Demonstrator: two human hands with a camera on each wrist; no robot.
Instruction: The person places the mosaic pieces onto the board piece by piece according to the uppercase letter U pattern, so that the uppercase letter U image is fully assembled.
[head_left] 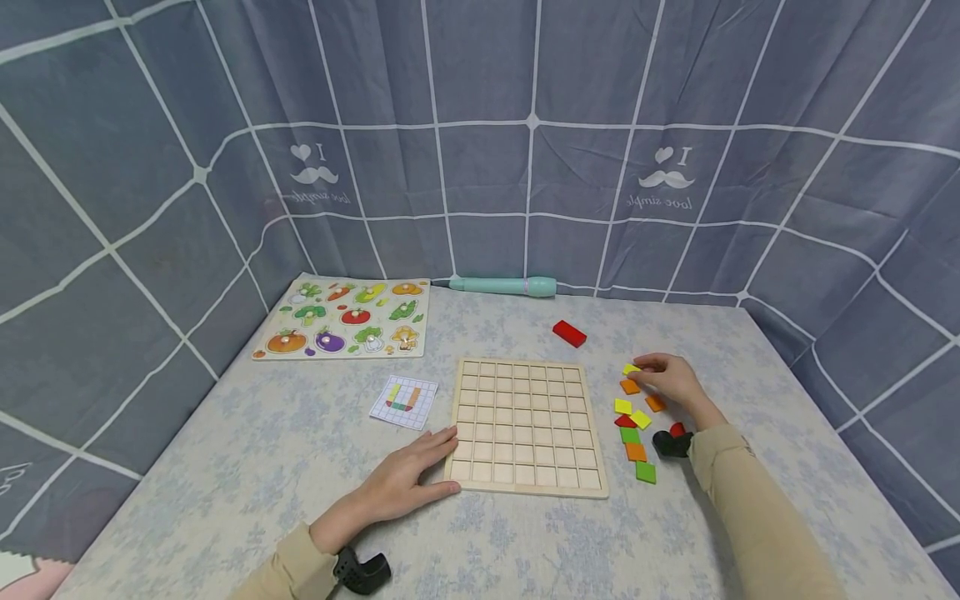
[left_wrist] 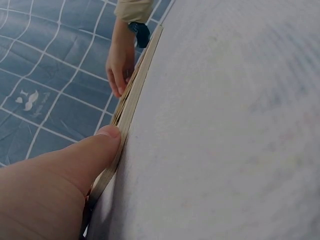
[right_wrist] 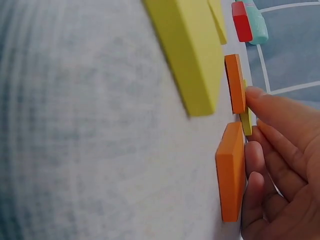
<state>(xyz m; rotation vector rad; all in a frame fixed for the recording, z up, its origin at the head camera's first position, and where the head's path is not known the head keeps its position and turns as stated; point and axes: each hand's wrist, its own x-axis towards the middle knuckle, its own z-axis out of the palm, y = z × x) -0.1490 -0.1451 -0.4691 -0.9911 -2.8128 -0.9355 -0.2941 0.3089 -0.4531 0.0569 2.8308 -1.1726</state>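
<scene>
My left hand (head_left: 408, 475) lies with its fingers extended against the left edge of a wooden grid board (head_left: 525, 425). In the left wrist view its thumb (left_wrist: 102, 145) touches the board's side. At the right, my right hand (head_left: 671, 379) has thumb and fingertips on either side of a yellow square tile (head_left: 630, 368), pinching it at the table. Beside that hand lie orange tiles (head_left: 656, 403), and nearer stand yellow, green and red ones in a loose column. The right wrist view shows an orange tile (right_wrist: 230, 172) close to the curled fingers.
A card with a coloured grid pattern (head_left: 405, 402) lies left of the board. Behind it is a vegetable puzzle board (head_left: 345, 321). A red block (head_left: 569, 333) and a teal pen-like tool (head_left: 502, 286) lie toward the back, before a grey-blue curtain (head_left: 480, 167).
</scene>
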